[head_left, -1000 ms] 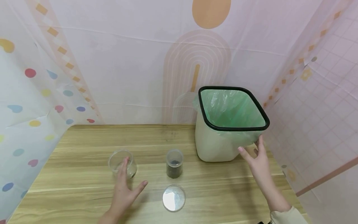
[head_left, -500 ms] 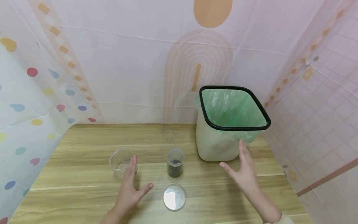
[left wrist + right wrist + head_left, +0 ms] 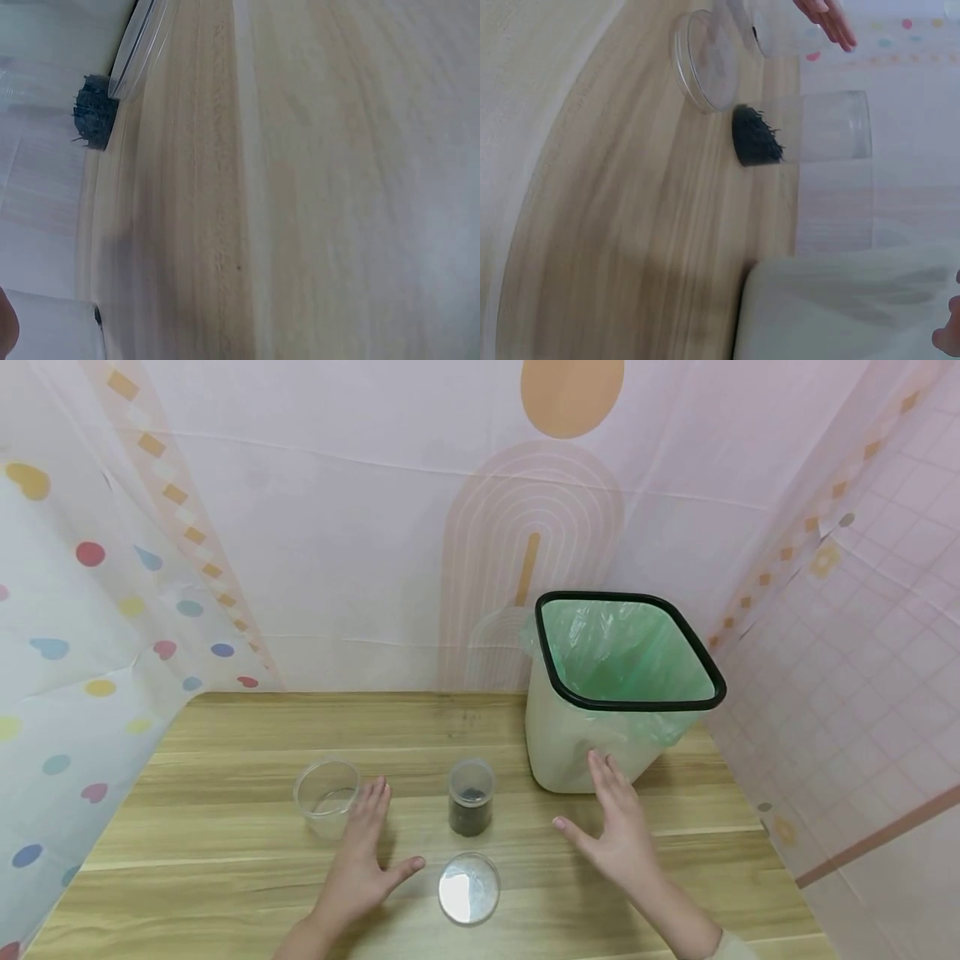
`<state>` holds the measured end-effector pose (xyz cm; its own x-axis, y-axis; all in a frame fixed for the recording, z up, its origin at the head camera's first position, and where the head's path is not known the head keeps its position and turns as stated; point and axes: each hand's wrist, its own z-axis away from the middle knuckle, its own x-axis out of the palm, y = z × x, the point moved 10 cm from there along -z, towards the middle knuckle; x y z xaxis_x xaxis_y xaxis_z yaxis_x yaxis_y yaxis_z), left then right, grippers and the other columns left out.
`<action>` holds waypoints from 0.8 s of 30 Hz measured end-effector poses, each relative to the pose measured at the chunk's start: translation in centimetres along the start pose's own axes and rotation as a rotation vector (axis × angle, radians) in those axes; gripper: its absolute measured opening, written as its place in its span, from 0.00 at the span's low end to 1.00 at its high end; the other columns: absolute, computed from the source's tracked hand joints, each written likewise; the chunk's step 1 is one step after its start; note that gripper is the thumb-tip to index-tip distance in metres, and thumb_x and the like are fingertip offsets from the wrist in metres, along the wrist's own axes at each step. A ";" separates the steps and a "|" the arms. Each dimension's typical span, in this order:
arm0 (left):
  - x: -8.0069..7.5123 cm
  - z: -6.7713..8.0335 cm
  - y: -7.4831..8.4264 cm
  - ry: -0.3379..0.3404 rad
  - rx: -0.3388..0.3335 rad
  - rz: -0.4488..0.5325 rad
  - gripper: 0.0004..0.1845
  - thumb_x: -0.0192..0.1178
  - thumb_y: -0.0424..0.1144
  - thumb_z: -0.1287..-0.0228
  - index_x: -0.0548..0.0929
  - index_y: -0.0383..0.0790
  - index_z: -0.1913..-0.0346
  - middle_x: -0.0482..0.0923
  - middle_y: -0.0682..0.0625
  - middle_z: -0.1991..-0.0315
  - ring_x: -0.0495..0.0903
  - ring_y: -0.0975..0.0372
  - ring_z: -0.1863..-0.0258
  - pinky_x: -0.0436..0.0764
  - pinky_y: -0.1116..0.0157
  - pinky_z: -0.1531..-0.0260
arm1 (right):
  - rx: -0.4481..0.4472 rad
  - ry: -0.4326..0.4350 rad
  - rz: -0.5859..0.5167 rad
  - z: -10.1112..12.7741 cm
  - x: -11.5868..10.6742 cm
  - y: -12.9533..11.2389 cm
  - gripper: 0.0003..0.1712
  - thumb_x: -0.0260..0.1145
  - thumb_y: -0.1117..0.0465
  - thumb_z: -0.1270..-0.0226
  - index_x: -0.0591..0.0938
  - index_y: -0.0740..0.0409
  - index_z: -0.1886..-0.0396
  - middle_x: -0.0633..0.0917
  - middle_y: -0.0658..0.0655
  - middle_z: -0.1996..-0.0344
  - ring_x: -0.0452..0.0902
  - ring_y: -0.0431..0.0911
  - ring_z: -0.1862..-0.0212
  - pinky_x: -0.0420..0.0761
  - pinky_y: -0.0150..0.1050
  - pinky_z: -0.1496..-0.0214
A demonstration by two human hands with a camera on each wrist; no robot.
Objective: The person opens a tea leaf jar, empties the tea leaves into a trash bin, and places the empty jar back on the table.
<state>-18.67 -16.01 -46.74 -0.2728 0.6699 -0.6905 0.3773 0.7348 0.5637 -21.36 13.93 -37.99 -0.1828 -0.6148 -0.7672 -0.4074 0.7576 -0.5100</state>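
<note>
Between my two hands stands a clear cylindrical jar [image 3: 471,777], its lower part filled with dark shredded bits [image 3: 754,137]. A round clear lid [image 3: 468,888] lies flat on the table in front of it. My left hand [image 3: 356,868], fingers straight and thumb spread, hovers just right of a wide clear cup [image 3: 315,797]; its fingertips overlap the cup's side in the head view. Over the table right of the jar is my right hand [image 3: 621,839], fingers extended and thumb out, its fingertips overlapping the bin's front. Neither hand holds anything.
A cream bin [image 3: 562,747] with a black rim [image 3: 637,704] and a green plastic liner [image 3: 630,652] stands at the back right of the wooden table [image 3: 225,877]. Patterned cloth [image 3: 360,568] hangs behind and along both sides.
My right hand has come away from the bin's right side, moving left and toward me. My left hand has shifted right, off the cup. Jar, lid, cup and bin stay put.
</note>
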 end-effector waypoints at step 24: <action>3.9 -1.7 0.0 -0.126 -0.068 -0.092 0.59 0.69 0.60 0.57 0.49 0.37 0.27 0.46 0.44 0.27 0.47 0.45 0.30 0.50 0.43 0.35 | -0.017 -0.154 0.090 -0.5 6.1 -1.9 0.57 0.61 0.32 0.46 0.53 0.61 0.28 0.56 0.59 0.29 0.47 0.55 0.28 0.52 0.56 0.30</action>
<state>-21.27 -13.23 -48.62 -0.1892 0.5838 -0.7895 0.2939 0.8009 0.5218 -22.18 8.61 -41.49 -0.0805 -0.5032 -0.8604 -0.4111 0.8031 -0.4312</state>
